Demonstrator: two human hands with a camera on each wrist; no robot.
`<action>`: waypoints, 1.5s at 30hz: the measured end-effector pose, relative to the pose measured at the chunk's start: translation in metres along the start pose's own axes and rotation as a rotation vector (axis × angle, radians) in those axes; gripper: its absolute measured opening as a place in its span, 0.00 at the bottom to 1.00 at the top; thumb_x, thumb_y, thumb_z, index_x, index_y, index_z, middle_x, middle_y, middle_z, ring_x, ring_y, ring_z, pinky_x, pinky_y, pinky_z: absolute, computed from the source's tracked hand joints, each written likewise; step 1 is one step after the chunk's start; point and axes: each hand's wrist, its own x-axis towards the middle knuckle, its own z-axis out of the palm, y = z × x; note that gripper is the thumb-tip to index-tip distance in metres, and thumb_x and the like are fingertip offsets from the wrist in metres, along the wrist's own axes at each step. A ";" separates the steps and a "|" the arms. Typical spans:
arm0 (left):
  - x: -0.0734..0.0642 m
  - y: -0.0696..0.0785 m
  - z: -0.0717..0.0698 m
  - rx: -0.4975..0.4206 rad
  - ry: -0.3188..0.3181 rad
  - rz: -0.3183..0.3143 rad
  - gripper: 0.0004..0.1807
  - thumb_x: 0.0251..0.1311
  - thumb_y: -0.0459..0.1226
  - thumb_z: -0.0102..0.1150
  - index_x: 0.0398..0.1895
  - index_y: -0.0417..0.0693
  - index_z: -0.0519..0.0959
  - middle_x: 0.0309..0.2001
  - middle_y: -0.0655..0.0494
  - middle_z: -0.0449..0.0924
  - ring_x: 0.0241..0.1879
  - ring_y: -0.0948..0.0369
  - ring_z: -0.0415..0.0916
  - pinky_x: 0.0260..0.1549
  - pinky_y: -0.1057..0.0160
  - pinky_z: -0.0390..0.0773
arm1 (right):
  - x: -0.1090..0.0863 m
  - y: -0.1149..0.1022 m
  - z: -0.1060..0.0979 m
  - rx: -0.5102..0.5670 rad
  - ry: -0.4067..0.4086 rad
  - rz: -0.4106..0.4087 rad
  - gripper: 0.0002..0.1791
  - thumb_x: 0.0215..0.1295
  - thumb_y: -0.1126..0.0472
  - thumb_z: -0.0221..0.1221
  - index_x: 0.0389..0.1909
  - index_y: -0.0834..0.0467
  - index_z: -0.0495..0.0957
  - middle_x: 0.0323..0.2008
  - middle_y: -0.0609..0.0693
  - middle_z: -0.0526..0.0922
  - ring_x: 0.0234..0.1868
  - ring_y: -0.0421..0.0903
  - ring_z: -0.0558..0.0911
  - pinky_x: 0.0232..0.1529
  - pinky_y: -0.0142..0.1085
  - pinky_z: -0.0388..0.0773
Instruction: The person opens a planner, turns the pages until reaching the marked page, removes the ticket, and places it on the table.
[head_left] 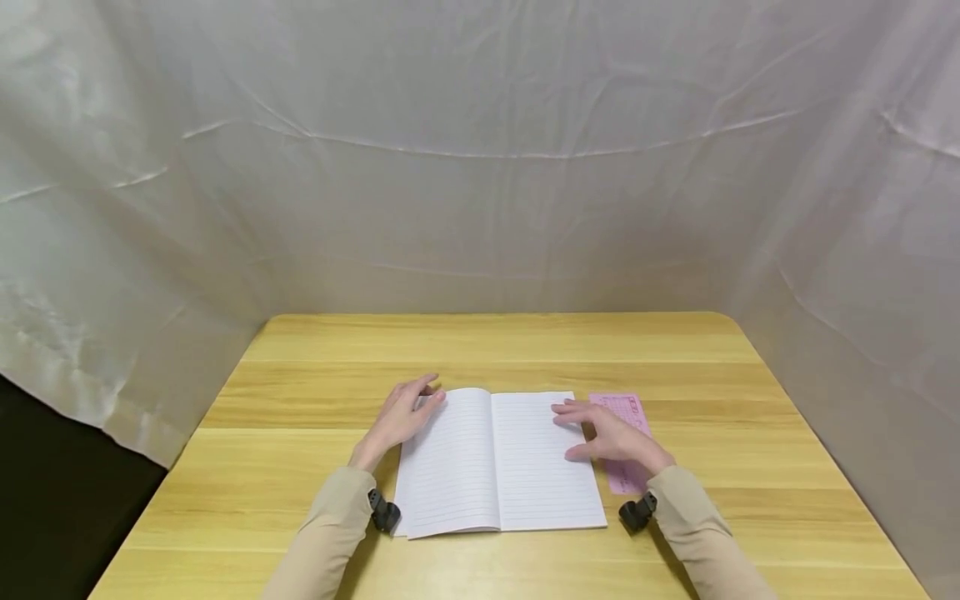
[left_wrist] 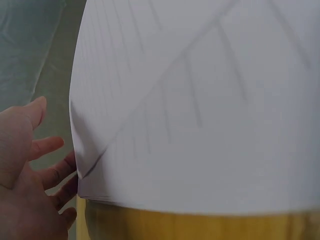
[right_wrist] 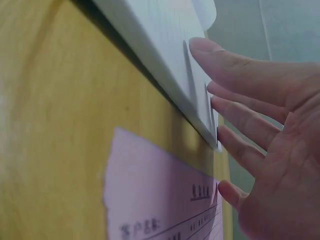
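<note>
An open notebook (head_left: 536,467) with lined white pages lies in the middle of the wooden table, its left leaf bulging up. At the notebook's upper left edge is my left hand (head_left: 405,410), fingers spread loosely; the left wrist view shows the fingertips close beside the page edge (left_wrist: 95,170). On the right page my right hand (head_left: 611,433) rests its fingertips, with the thumb apart from the fingers; nothing is gripped. A pink printed slip (head_left: 621,406) lies on the table to the notebook's right, partly hidden under the right hand and wrist.
The wooden table (head_left: 300,467) has rounded far corners. Pale grey fabric curtains (head_left: 495,208) hang behind it and along both sides. A dark area (head_left: 60,500) shows past the table's left edge. Each wrist wears a small black camera (head_left: 384,512).
</note>
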 end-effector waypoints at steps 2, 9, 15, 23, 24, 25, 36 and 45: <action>0.000 0.000 0.000 -0.013 -0.007 -0.001 0.30 0.75 0.49 0.51 0.73 0.41 0.67 0.57 0.42 0.81 0.64 0.44 0.70 0.65 0.40 0.68 | 0.000 0.000 -0.001 -0.006 -0.015 0.000 0.33 0.59 0.61 0.70 0.63 0.71 0.74 0.71 0.68 0.68 0.74 0.72 0.59 0.72 0.69 0.54; 0.002 0.000 -0.005 -0.186 0.023 -0.021 0.27 0.75 0.45 0.51 0.71 0.39 0.69 0.53 0.40 0.81 0.58 0.44 0.77 0.60 0.42 0.77 | 0.001 -0.001 -0.001 0.012 -0.046 0.023 0.34 0.58 0.62 0.69 0.65 0.70 0.72 0.73 0.67 0.65 0.75 0.72 0.55 0.71 0.76 0.38; 0.003 -0.001 -0.012 -0.267 0.094 -0.022 0.27 0.66 0.35 0.62 0.68 0.38 0.72 0.48 0.41 0.82 0.52 0.48 0.76 0.48 0.57 0.74 | 0.001 -0.003 0.000 -0.073 -0.012 0.006 0.34 0.55 0.63 0.71 0.64 0.69 0.74 0.72 0.67 0.68 0.74 0.75 0.56 0.71 0.76 0.44; 0.000 -0.004 -0.019 -0.397 0.109 -0.028 0.28 0.64 0.27 0.61 0.68 0.37 0.70 0.55 0.37 0.79 0.58 0.45 0.73 0.53 0.57 0.80 | -0.001 -0.008 -0.001 -0.147 0.012 0.038 0.33 0.55 0.61 0.72 0.62 0.66 0.76 0.71 0.63 0.70 0.68 0.70 0.62 0.66 0.66 0.64; 0.000 -0.004 -0.020 -0.404 0.118 -0.031 0.27 0.64 0.27 0.60 0.68 0.37 0.70 0.55 0.37 0.79 0.55 0.46 0.74 0.49 0.63 0.79 | -0.001 -0.008 -0.001 -0.148 0.011 0.037 0.33 0.55 0.61 0.72 0.62 0.66 0.76 0.71 0.63 0.70 0.68 0.70 0.63 0.66 0.65 0.65; 0.000 -0.003 -0.021 -0.412 0.128 -0.037 0.27 0.64 0.27 0.60 0.67 0.37 0.71 0.55 0.37 0.79 0.53 0.47 0.74 0.45 0.68 0.77 | -0.001 -0.009 -0.001 -0.145 0.007 0.036 0.33 0.55 0.61 0.72 0.62 0.66 0.76 0.71 0.63 0.70 0.68 0.70 0.63 0.66 0.65 0.65; 0.007 0.010 -0.044 -0.515 -0.013 0.000 0.24 0.70 0.33 0.58 0.68 0.40 0.71 0.62 0.34 0.76 0.64 0.42 0.73 0.62 0.58 0.78 | -0.003 -0.013 -0.005 -0.080 -0.043 0.014 0.33 0.54 0.62 0.72 0.62 0.66 0.76 0.72 0.66 0.68 0.71 0.77 0.58 0.69 0.74 0.54; 0.004 0.022 -0.053 -0.859 -0.292 0.007 0.33 0.78 0.38 0.45 0.81 0.50 0.47 0.79 0.40 0.54 0.59 0.61 0.78 0.63 0.51 0.79 | -0.006 -0.013 -0.006 -0.070 -0.050 0.031 0.34 0.55 0.60 0.71 0.63 0.64 0.76 0.72 0.64 0.68 0.70 0.72 0.61 0.69 0.71 0.59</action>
